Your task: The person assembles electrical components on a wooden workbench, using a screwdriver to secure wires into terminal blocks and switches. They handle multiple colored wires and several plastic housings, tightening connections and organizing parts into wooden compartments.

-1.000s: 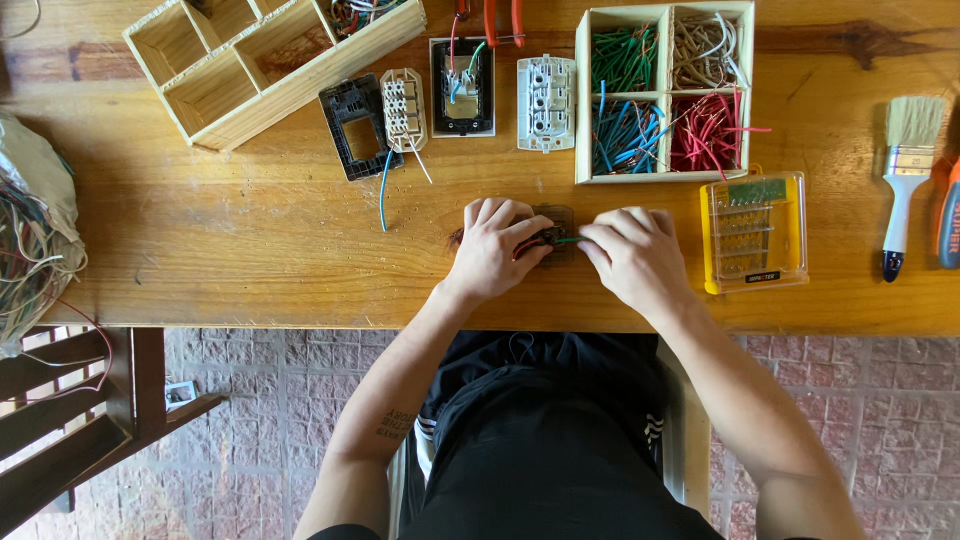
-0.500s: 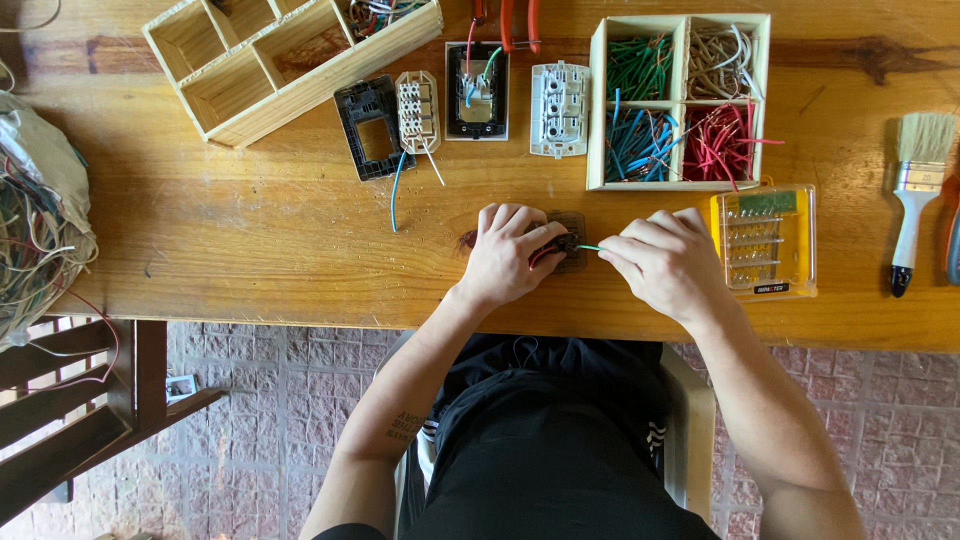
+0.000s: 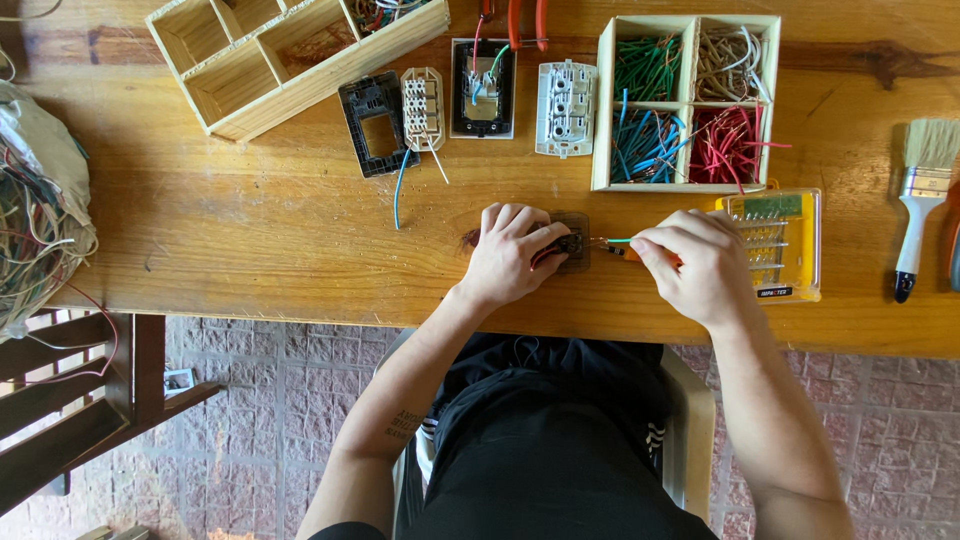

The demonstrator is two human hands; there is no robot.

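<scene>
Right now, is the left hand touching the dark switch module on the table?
Touching. The head view shows the left hand lying over the dark switch module, its fingers wrapped onto it with no gap, pinning it to the wooden table.

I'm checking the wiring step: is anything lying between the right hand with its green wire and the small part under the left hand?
Nothing visible does. The green wire runs from the right hand over bare table to the small dark part held by the left hand.
</scene>
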